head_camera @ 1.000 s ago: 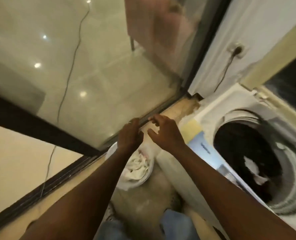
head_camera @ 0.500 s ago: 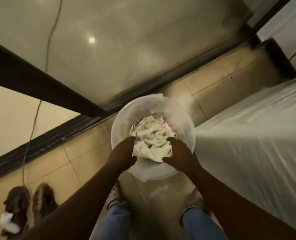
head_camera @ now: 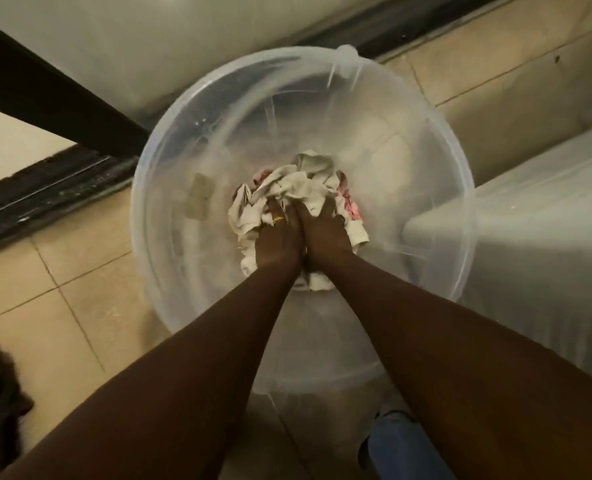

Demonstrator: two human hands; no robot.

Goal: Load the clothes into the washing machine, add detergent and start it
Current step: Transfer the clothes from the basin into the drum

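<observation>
Left hand and right hand side by side, arms outstretched, gripping clothes in clear bucket

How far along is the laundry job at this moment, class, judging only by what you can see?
Done: nothing visible yet; the clothes lie bunched at the bottom of the clear plastic bucket on the tiled floor. In hand: the left hand and right hand press together into the pile, gathering it. Left: lifting the clothes into the machine, adding detergent and starting it; neither the drum nor detergent is in view.

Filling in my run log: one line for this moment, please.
step: grabbing clothes | left hand: on clothes | right hand: on clothes | where: in basin
</observation>
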